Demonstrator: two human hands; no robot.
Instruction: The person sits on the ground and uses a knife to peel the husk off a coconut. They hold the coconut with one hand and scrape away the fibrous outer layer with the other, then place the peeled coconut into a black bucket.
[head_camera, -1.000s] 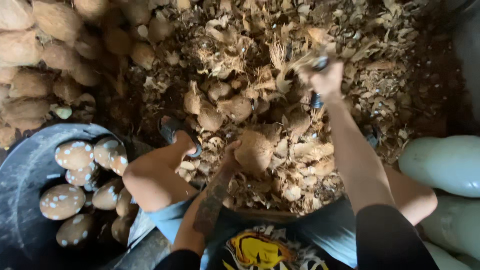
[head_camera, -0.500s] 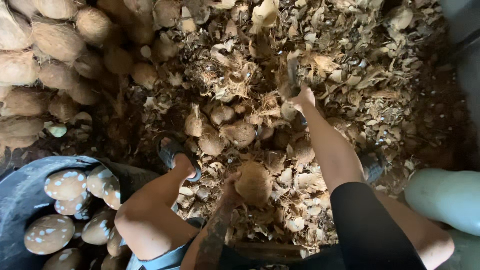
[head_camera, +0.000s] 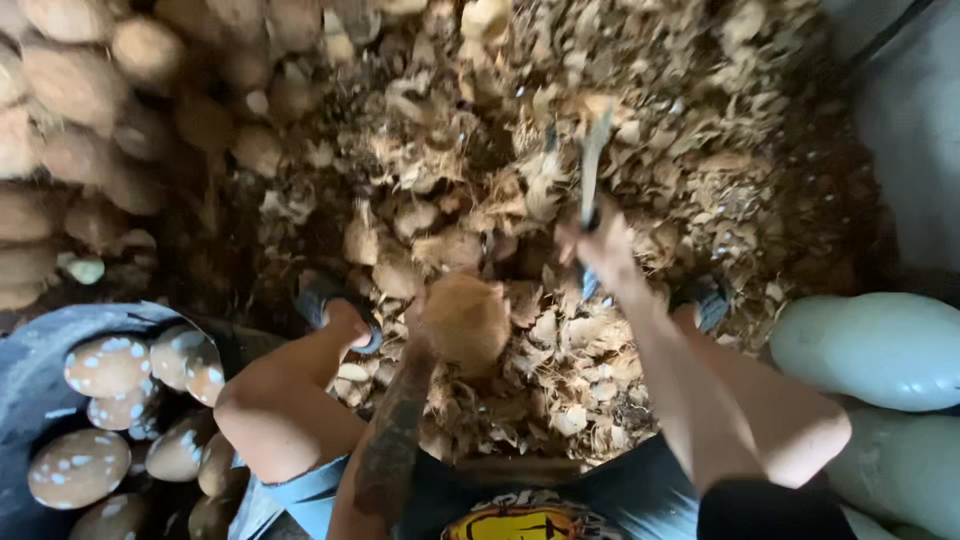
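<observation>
At the far left, a stack of unhusked brown coconuts (head_camera: 70, 90) is seen along the upper edge of the view. Below it, a dark round tub (head_camera: 40, 400) is positioned at the lower left; peeled coconuts (head_camera: 105, 365) with pale patches are held inside it.

Near the centre, the person's left knee is raised, and the left foot in a dark sandal (head_camera: 335, 300) is planted on the husk litter. The left hand (head_camera: 418, 325) is closed against the near left side of a partly husked coconut (head_camera: 466, 320); its fingers are largely hidden behind the fruit. The coconut is held just above the husk pile (head_camera: 640, 120), between the two knees and directly in front of the body.

To the right of the coconut, the right hand (head_camera: 598, 245) is clenched around the handle of a long-bladed knife (head_camera: 594, 165). The blade is raised and blurred, pointing away from the body, apart from the coconut.

At the far right, two pale green rounded containers (head_camera: 880, 350) are located beside the right knee.
</observation>
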